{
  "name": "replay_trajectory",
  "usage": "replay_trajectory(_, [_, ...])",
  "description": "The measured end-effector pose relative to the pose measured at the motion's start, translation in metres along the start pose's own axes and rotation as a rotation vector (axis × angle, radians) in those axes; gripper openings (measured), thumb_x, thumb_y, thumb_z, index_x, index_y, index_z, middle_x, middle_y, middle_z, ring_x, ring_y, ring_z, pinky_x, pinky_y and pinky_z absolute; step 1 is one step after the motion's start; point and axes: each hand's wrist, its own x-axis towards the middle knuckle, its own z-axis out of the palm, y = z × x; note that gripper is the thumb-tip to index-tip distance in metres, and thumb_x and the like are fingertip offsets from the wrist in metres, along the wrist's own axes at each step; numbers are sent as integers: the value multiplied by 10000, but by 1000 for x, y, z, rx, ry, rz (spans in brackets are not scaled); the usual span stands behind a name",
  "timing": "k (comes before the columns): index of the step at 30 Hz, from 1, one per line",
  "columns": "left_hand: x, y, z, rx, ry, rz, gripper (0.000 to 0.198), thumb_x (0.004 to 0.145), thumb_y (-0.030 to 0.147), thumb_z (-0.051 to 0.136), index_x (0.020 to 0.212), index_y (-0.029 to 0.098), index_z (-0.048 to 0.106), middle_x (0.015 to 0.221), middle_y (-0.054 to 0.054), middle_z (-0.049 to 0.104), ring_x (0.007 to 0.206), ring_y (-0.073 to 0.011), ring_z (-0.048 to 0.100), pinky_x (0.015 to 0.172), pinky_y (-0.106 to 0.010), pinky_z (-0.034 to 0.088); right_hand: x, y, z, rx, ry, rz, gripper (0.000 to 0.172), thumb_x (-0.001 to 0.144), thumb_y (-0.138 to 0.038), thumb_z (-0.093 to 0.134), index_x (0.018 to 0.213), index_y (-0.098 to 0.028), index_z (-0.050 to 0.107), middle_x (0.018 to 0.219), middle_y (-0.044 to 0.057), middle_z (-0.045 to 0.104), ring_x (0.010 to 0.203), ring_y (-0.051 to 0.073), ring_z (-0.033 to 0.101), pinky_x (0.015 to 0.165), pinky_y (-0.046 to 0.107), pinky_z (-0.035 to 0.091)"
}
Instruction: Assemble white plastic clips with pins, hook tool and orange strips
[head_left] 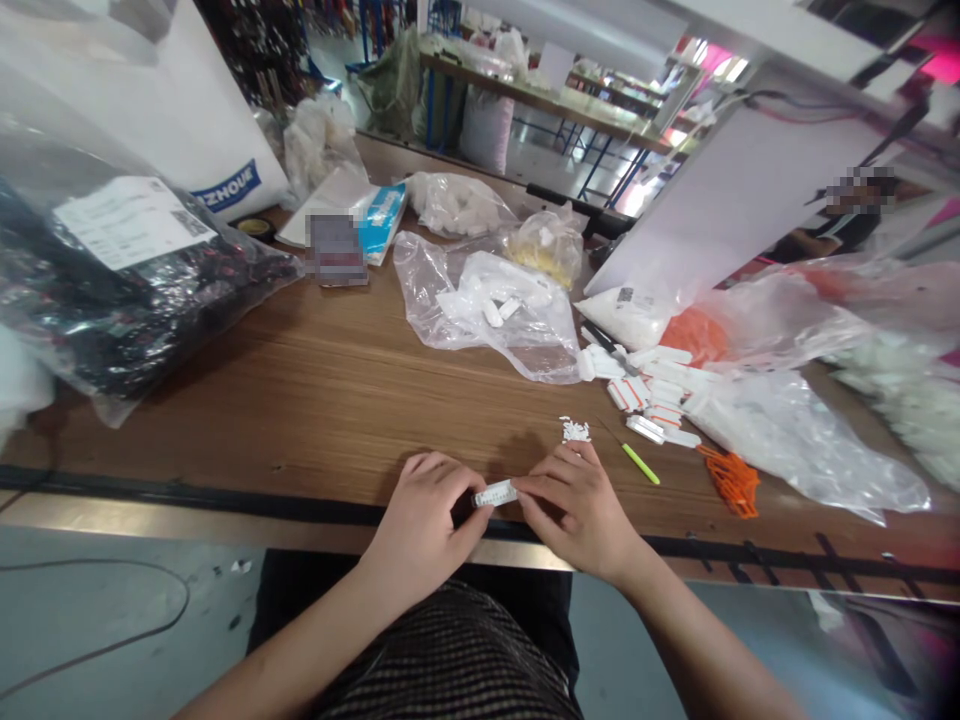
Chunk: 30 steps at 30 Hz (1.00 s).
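Observation:
Near the table's front edge I hold a small white rectangular plastic piece (496, 493) with a row of dark marks along its side. My left hand (429, 510) pinches its left end between thumb and fingers. At the right end, my right hand (576, 505) is closed on it with thumb and fingertips. Just beyond my right fingers lies a little heap of tiny white parts (576, 430). To the right of that heap is a thin pointed tool with a yellow-green handle (641, 464). Several white plastic pieces (649, 400), some with orange strips, lie farther right.
Orange cords (731, 482) and clear bags (810, 430) cover the right side. An opened plastic bag (487, 300) lies ahead. A large bag of dark shiny material (150, 300) stands at left, near a booklet (382, 220). Another person (840, 225) sits at far right.

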Motion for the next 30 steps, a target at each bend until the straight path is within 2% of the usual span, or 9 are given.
replay_trajectory(4, [0,0,0,13,-9,-9,39,913,212,669,890,235,647,877,-11,704,874,-237,615,877,-452,421,-7,-6,7,-164,-6,-78,178,922,-179,615,1000,-242,762,766,22,745,721,186,600,854,435,398])
replay_trajectory(7, [-1,-1,0,22,-16,-13,32,910,214,673,903,236,650,881,-9,703,884,-241,619,873,-451,420,-7,-4,4,-165,-7,-78,179,928,-190,610,1005,-244,762,789,27,760,728,195,623,845,435,409])
replay_trajectory(9, [-1,-2,1,29,-16,-12,35,907,212,676,910,237,651,886,-4,704,886,-238,620,882,-454,417,-6,9,-4,-109,22,25,178,945,-226,590,976,-242,765,826,34,771,756,201,652,819,417,427])
replay_trajectory(12, [-2,-3,1,34,-20,-9,42,907,206,672,911,237,644,891,0,704,888,-237,618,902,-464,412,-4,50,-21,-126,96,338,239,962,-283,554,884,-216,770,831,59,771,771,213,683,763,376,463])
replay_trajectory(14, [-3,-3,1,32,-22,-10,44,908,205,668,906,238,637,892,-3,705,894,-242,618,906,-470,412,-3,81,-31,-187,32,521,214,912,-271,581,876,-211,783,823,62,778,754,224,697,732,358,484])
replay_trajectory(16, [-3,-3,1,27,-22,-12,45,908,208,665,902,238,631,890,-6,704,891,-244,618,902,-472,414,-1,105,-39,-178,-60,585,210,874,-261,598,911,-205,797,890,67,796,792,236,721,748,353,509])
replay_trajectory(20, [-2,-3,2,22,-12,-8,54,905,209,671,917,237,628,902,-7,711,885,-243,619,898,-475,415,4,123,-48,-149,-166,530,218,851,-280,611,908,-218,812,895,57,804,778,230,733,764,353,532])
replay_trajectory(25, [-1,-2,3,16,-10,-5,73,894,187,678,922,235,629,894,-9,710,884,-244,613,891,-471,419,8,122,-50,-143,-227,458,207,849,-261,617,898,-225,815,845,38,805,753,215,730,737,334,522])
replay_trajectory(30, [0,-1,3,3,-8,-25,100,874,166,700,913,230,632,902,-3,710,909,-239,606,911,-461,412,8,124,-48,-254,-249,346,224,867,-215,583,857,-219,807,873,40,802,793,216,724,766,324,484])
